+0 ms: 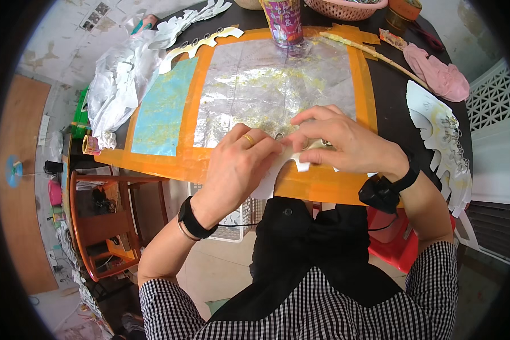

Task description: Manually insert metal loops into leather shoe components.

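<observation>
My left hand (238, 164) is closed on a white scalloped card strip (303, 166) at the table's near edge, with its fingertips pressed on the upper edge. My right hand (345, 139) bends over the same strip, its thumb on the card and its fingers curled close to the left fingertips. A small metal ring (279, 136) shows on the strip between the hands; another sits under the right fingers. Whatever else is pinched there is hidden. At the far left lies a similar scalloped strip (201, 42) bearing several rings. A stack of ringed strips (439, 139) rests at the right edge.
A grey plastic sheet (266, 79) and a blue sheet (164, 107) are taped down with orange tape (323, 184). Beyond stand a purple cup (283, 25) and a pink basket (345, 8). A stick (374, 56), pink cloth (436, 73) and plastic bag (122, 73) lie around.
</observation>
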The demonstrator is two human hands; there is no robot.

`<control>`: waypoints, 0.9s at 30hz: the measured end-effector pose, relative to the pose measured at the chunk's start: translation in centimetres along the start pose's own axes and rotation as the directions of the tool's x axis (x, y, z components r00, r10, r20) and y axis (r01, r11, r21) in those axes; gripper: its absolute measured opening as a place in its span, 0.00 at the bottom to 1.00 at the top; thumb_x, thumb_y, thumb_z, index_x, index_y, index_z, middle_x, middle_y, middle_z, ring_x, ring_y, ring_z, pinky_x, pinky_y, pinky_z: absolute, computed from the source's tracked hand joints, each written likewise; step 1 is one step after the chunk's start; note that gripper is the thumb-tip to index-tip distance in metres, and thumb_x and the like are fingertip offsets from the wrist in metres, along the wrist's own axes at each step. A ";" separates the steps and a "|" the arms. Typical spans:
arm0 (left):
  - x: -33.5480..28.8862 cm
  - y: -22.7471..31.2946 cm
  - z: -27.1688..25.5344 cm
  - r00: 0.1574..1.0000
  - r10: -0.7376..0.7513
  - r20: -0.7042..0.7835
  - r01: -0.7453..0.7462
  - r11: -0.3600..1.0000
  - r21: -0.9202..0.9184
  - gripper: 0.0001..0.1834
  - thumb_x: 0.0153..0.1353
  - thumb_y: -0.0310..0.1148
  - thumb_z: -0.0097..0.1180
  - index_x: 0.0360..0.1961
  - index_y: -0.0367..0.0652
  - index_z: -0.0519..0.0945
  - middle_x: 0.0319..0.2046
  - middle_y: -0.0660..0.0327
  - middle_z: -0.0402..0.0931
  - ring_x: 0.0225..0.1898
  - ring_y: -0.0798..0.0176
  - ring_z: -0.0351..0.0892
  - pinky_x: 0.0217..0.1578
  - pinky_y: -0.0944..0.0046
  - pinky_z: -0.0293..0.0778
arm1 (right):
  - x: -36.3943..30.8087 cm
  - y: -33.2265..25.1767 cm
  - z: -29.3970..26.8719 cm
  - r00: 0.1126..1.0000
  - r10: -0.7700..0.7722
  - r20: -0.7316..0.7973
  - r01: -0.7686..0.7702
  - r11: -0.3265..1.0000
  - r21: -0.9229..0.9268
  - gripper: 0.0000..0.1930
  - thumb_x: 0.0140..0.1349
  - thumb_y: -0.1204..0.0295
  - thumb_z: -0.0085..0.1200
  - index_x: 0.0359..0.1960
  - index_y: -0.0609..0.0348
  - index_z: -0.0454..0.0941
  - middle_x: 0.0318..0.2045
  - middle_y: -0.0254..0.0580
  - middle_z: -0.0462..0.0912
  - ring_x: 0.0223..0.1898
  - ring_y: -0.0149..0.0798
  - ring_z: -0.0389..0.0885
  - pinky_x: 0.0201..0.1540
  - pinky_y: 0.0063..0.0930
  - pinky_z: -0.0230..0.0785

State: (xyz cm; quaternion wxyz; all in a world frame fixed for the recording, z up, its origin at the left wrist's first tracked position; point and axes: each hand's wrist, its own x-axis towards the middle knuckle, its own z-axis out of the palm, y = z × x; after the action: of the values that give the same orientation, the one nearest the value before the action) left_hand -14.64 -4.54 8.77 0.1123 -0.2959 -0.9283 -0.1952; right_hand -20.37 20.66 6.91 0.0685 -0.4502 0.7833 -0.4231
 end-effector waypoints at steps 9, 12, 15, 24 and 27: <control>-0.7 -0.8 1.1 0.959 -0.276 0.066 0.280 0.885 -0.373 0.07 0.64 0.22 0.66 0.43 0.38 0.84 0.41 0.59 0.82 0.45 0.61 0.82 0.43 0.64 0.84 | 1.2 -0.9 1.6 0.989 -0.074 -0.127 0.042 0.970 -0.239 0.09 0.65 0.65 0.64 0.45 0.51 0.85 0.44 0.36 0.85 0.53 0.42 0.78 0.60 0.40 0.65; -1.4 -0.8 1.2 0.941 -0.333 0.059 0.327 0.853 -0.408 0.06 0.66 0.22 0.65 0.43 0.36 0.83 0.42 0.59 0.81 0.45 0.64 0.82 0.44 0.66 0.84 | 2.1 -1.4 1.9 0.986 -0.117 -0.116 0.075 0.946 -0.315 0.11 0.59 0.68 0.67 0.44 0.50 0.86 0.41 0.33 0.86 0.51 0.40 0.78 0.56 0.39 0.65; -1.5 -0.8 1.5 0.940 -0.340 0.041 0.327 0.856 -0.400 0.06 0.67 0.23 0.64 0.44 0.36 0.83 0.41 0.59 0.80 0.43 0.64 0.81 0.44 0.65 0.82 | 2.2 -0.7 2.4 0.973 -0.161 -0.163 0.108 0.951 -0.290 0.11 0.56 0.69 0.69 0.42 0.50 0.86 0.40 0.30 0.86 0.50 0.39 0.78 0.54 0.38 0.65; -1.6 -0.5 1.4 0.935 -0.355 -0.008 0.314 0.837 -0.449 0.05 0.66 0.26 0.64 0.42 0.40 0.83 0.39 0.58 0.81 0.43 0.54 0.78 0.45 0.57 0.76 | 2.5 -1.3 3.4 0.954 -0.259 -0.151 0.160 0.866 -0.473 0.06 0.57 0.72 0.67 0.35 0.55 0.83 0.36 0.33 0.82 0.45 0.39 0.79 0.54 0.39 0.66; -1.7 -0.8 1.6 0.948 -0.318 0.000 0.291 0.870 -0.399 0.06 0.68 0.26 0.64 0.44 0.40 0.82 0.40 0.56 0.79 0.41 0.58 0.78 0.43 0.61 0.77 | 2.8 -0.9 3.8 0.933 -0.334 -0.134 0.209 0.806 -0.554 0.06 0.58 0.73 0.65 0.32 0.57 0.79 0.34 0.37 0.77 0.43 0.40 0.78 0.54 0.40 0.67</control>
State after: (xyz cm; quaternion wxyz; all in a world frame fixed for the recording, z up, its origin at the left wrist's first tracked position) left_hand -13.95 -5.33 6.54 0.0488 -0.1559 -0.9007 -0.4026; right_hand -19.51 16.03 5.93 -0.2092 -0.5085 0.7990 -0.2434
